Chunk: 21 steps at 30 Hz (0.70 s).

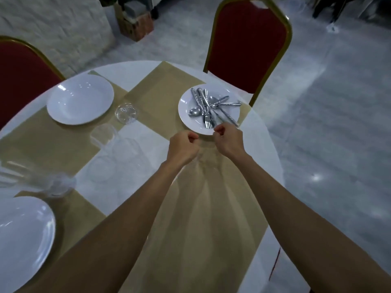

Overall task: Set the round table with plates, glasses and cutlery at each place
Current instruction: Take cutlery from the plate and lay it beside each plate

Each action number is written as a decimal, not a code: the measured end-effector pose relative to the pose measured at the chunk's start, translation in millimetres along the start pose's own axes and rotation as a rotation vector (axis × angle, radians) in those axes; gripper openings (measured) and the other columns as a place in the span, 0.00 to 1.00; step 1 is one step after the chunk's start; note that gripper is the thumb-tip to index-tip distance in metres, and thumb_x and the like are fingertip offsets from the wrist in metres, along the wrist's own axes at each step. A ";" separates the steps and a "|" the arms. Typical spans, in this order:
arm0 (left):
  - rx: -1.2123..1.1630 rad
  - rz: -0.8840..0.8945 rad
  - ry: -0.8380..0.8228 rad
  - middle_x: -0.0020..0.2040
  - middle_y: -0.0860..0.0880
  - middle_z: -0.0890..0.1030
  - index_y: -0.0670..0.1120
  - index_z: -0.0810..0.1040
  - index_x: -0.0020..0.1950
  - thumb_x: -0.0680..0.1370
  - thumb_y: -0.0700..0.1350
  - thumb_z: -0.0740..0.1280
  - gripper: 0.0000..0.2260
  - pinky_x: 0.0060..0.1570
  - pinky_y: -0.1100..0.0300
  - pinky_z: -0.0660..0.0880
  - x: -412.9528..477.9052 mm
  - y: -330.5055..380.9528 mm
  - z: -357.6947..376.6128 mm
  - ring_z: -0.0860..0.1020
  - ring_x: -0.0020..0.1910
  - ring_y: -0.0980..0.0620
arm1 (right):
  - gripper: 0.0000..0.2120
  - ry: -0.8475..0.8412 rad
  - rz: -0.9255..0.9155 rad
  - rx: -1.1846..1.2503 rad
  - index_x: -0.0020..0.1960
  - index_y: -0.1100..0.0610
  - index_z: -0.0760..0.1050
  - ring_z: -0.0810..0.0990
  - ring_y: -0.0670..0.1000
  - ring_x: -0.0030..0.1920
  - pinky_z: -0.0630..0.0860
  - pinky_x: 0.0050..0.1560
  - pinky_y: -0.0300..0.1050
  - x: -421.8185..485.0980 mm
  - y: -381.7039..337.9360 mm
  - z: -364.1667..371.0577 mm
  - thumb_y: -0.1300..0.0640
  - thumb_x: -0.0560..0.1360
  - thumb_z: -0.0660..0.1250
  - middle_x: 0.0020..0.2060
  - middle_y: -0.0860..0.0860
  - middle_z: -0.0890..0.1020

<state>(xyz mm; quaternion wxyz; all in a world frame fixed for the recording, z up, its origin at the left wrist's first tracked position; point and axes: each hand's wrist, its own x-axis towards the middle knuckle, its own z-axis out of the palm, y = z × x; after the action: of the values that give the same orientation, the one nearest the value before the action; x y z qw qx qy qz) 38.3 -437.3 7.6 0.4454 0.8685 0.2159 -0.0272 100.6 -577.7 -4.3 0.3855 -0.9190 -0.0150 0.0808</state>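
The glasses (124, 151) blur together, perhaps four; the near plate (23, 237) runs off the left edge.

Grip: left hand (183, 149) and right hand (229, 141) side by side, both holding the far edge of the mat (203, 208).
Behind grip: mat runs back between the forearms, on the table (135, 75).
Just beyond: plate (188, 124), near rim beside the right hand; cutlery (206, 108) heaped on it.
Further beyond: chair (247, 45) behind that plate.
Left: glasses (126, 113), between grip and second plate (80, 100).
Far left: second chair (19, 77) behind second plate.
Near left: third plate (23, 235).
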 end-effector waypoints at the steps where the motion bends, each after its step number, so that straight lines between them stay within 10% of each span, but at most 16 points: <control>1: 0.000 -0.010 -0.003 0.49 0.53 0.84 0.48 0.84 0.53 0.76 0.42 0.67 0.09 0.49 0.65 0.71 6.2 -1.8 1.7 0.80 0.49 0.56 | 0.08 -0.002 -0.009 -0.020 0.53 0.58 0.81 0.79 0.49 0.49 0.70 0.49 0.38 8.9 1.5 2.1 0.62 0.77 0.65 0.48 0.51 0.84; 8: -0.007 -0.055 0.026 0.44 0.56 0.82 0.49 0.84 0.51 0.77 0.44 0.65 0.08 0.45 0.68 0.69 36.4 -13.1 8.2 0.78 0.45 0.58 | 0.14 -0.043 -0.126 -0.299 0.34 0.56 0.76 0.76 0.54 0.35 0.66 0.34 0.44 66.2 -0.6 22.5 0.60 0.78 0.61 0.32 0.53 0.77; 21: -0.008 -0.043 0.033 0.45 0.51 0.84 0.45 0.84 0.52 0.80 0.46 0.64 0.10 0.41 0.63 0.70 57.2 -4.9 10.6 0.80 0.44 0.53 | 0.07 0.047 -0.140 -0.598 0.53 0.59 0.78 0.83 0.61 0.51 0.73 0.45 0.49 111.3 -16.2 49.7 0.62 0.77 0.64 0.48 0.58 0.84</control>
<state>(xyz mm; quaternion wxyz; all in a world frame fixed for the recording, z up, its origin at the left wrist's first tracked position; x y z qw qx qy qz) 89.6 -423.1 -16.2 0.4446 0.8621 0.2421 -0.0214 203.0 -521.2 -42.4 0.1031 -0.9900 -0.0926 0.0250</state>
